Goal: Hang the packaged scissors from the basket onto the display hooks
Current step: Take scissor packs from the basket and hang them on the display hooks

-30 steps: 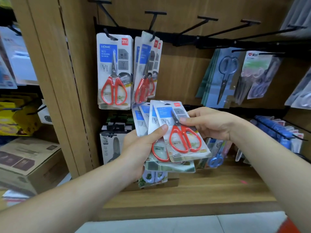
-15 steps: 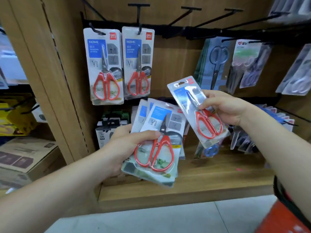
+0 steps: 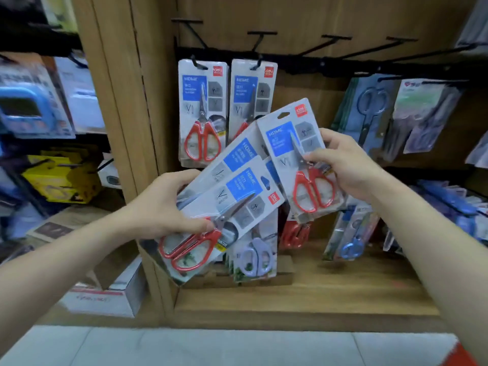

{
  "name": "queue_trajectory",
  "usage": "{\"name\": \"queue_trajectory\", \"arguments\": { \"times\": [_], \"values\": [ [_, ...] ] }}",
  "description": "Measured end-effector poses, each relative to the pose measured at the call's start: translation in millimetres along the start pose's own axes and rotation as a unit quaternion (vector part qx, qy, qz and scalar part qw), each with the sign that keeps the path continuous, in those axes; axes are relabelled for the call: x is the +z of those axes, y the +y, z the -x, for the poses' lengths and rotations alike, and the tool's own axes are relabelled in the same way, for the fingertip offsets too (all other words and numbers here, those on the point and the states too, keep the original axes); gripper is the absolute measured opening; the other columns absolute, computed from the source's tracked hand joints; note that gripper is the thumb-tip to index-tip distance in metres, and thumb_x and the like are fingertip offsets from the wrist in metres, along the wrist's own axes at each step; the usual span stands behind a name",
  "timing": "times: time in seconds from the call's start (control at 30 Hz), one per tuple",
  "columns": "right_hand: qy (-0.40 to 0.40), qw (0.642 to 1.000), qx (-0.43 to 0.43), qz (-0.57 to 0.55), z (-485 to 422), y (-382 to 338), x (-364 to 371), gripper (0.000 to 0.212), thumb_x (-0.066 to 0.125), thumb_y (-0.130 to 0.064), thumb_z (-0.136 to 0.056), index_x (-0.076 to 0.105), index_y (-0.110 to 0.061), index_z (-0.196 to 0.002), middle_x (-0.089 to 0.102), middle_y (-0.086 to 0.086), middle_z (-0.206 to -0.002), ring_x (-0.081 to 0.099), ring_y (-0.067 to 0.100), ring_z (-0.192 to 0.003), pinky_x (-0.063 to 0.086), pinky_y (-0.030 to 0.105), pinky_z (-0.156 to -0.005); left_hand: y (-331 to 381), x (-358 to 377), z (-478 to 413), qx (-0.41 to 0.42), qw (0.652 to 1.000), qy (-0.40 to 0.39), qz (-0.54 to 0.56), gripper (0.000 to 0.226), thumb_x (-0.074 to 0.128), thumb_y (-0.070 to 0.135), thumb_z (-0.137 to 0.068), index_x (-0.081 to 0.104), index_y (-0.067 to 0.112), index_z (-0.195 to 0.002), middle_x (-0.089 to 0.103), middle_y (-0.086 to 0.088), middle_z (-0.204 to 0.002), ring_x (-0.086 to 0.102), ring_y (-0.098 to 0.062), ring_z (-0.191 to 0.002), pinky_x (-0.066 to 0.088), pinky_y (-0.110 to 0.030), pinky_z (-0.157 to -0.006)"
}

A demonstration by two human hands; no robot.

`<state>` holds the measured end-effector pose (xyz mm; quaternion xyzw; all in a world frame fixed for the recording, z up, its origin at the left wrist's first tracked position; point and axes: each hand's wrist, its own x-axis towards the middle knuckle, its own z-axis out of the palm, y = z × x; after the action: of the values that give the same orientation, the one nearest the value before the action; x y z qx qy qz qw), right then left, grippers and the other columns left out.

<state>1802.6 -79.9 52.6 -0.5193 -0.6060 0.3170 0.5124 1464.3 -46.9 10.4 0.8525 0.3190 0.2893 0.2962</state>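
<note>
scissor packs in both hands, below hook rail (image 3: 317, 66).
l hand (image 3: 163, 207) grips tilted stack of packs (image 3: 237, 186), thumb on top, below rail's two hung packs (image 3: 202, 112); r hand (image 3: 346, 167) pinches single pack (image 3: 284, 138), near upright, just under rail, overlapping stack's top edge.

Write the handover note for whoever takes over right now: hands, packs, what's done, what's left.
Left hand: grips a fanned stack of scissors packs, tilted; at least two show.
Right hand: pinches a single pack at its side edge, hang hole up, in front of the display.
Done: left hung pack and right hung pack are on their hooks.
Left: hook the single pack, then, most likely, feed the stack over one at a time.
</note>
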Motion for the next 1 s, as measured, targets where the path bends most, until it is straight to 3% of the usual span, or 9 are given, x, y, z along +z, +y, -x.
{"name": "queue_trajectory", "arguments": {
  "times": [0.1,0.2,0.3,0.37,0.53,0.7,0.83,0.9,1.0],
  "values": [
    [0.018,0.999,-0.047,0.001,-4,-5,17,0.025,0.06,-0.008,-0.102,0.067,-0.017,-0.124,0.077,0.005,-0.116,0.075,0.027,-0.104,0.063,0.043,-0.085,-4,-15,3,0.017,0.997,0.061,-0.048,0.062,0.092,0.033,-0.069,0.06,0.04,-0.123,0.067,0.033,-0.114,0.068,0.006,-0.104,0.058,-0.015,-0.076],
    [0.054,0.992,-0.106,0.052,-11,-16,31,0.022,0.06,-0.011,-0.103,0.067,-0.016,-0.123,0.077,0.004,-0.115,0.075,0.023,-0.105,0.061,0.047,-0.09,-11,-25,2,0.015,0.989,0.137,-0.058,0.062,0.09,0.042,-0.067,0.06,0.036,-0.122,0.069,0.028,-0.11,0.067,0.006,-0.103,0.056,-0.016,-0.071],
    [0.088,0.986,-0.131,0.06,-18,-31,43,0.021,0.06,-0.015,-0.104,0.066,-0.018,-0.123,0.077,0.0,-0.116,0.075,0.017,-0.103,0.063,0.045,-0.088,-18,-25,2,0.017,0.983,0.181,-0.017,0.072,0.088,0.048,-0.063,0.06,0.031,-0.127,0.069,0.023,-0.115,0.068,0.002,-0.106,0.058,-0.022,-0.076],
    [0.111,0.982,-0.139,0.058,-23,-38,48,0.021,0.06,-0.016,-0.104,0.066,-0.017,-0.125,0.076,0.0,-0.116,0.075,0.015,-0.104,0.063,0.043,-0.087,-22,-22,3,0.023,0.98,0.198,-0.004,0.074,0.087,0.05,-0.063,0.06,0.028,-0.129,0.069,0.022,-0.115,0.068,0.001,-0.106,0.06,-0.025,-0.077],
    [0.138,0.981,-0.135,0.025,-34,-44,57,0.023,0.06,-0.017,-0.104,0.066,-0.016,-0.126,0.077,-0.001,-0.116,0.075,0.015,-0.105,0.063,0.04,-0.086,-23,-5,-3,0.045,0.967,0.249,0.018,0.066,0.087,0.048,-0.068,0.055,0.037,-0.124,0.065,0.032,-0.111,0.064,0.01,-0.105,0.057,-0.012,-0.072],
    [0.182,0.974,-0.118,0.059,-41,-42,62,0.012,0.066,-0.02,-0.1,0.068,-0.023,-0.112,0.077,-0.002,-0.108,0.076,0.01,-0.097,0.065,0.036,-0.079,-25,19,-15,0.061,0.944,0.321,0.048,0.063,0.086,0.047,-0.069,0.053,0.034,-0.121,0.06,0.034,-0.108,0.061,0.02,-0.101,0.053,-0.007,-0.07],
    [0.273,0.944,-0.119,0.141,-60,-38,64,0.017,0.074,-0.024,-0.095,0.066,-0.02,-0.108,0.074,-0.008,-0.098,0.073,0.004,-0.09,0.064,0.037,-0.079,-29,41,-24,0.06,0.928,0.357,0.083,0.069,0.08,0.056,-0.065,0.053,0.033,-0.123,0.059,0.033,-0.108,0.061,0.019,-0.099,0.05,-0.003,-0.07],
    [0.31,0.918,-0.128,0.213,-71,-34,69,0.029,0.077,-0.024,-0.092,0.062,-0.02,-0.116,0.068,-0.012,-0.105,0.068,0.004,-0.096,0.06,0.037,-0.088,-36,48,-28,0.052,0.918,0.383,0.091,0.064,0.09,0.046,-0.068,0.053,0.036,-0.119,0.059,0.036,-0.105,0.062,0.016,-0.095,0.048,-0.003,-0.074],
    [0.351,0.831,-0.219,0.372,-76,-20,78,0.058,0.078,-0.022,-0.087,0.053,-0.013,-0.138,0.052,0.006,-0.131,0.052,0.018,-0.121,0.048,0.037,-0.103,-42,55,-37,0.04,0.907,0.408,0.093,0.063,0.094,0.035,-0.07,0.054,0.041,-0.119,0.059,0.037,-0.101,0.066,0.001,-0.095,0.059,-0.031,-0.083]
  ]
}}
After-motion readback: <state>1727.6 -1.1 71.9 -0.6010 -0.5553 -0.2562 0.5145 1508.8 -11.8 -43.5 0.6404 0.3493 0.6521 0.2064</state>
